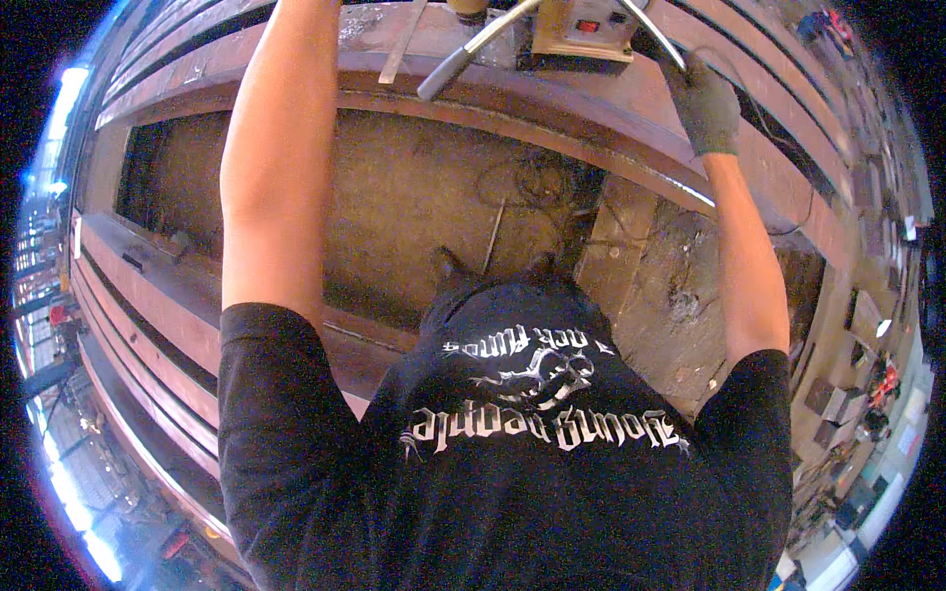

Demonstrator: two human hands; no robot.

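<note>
I make out no packages, signs or screens here. The nearest thing to a label is the white lettering and emblem print (537,399) across the chest of my black shirt (493,492), upside down from this head view.

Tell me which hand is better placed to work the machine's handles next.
Right, probably. The gloved right hand already grips a metal handle bar beside the yellow machine on the steel beam. The left hand is out of view past the top edge; only its forearm shows.

Grey glove (706,103), black shirt (512,473), rust-brown beams (611,128)
</note>
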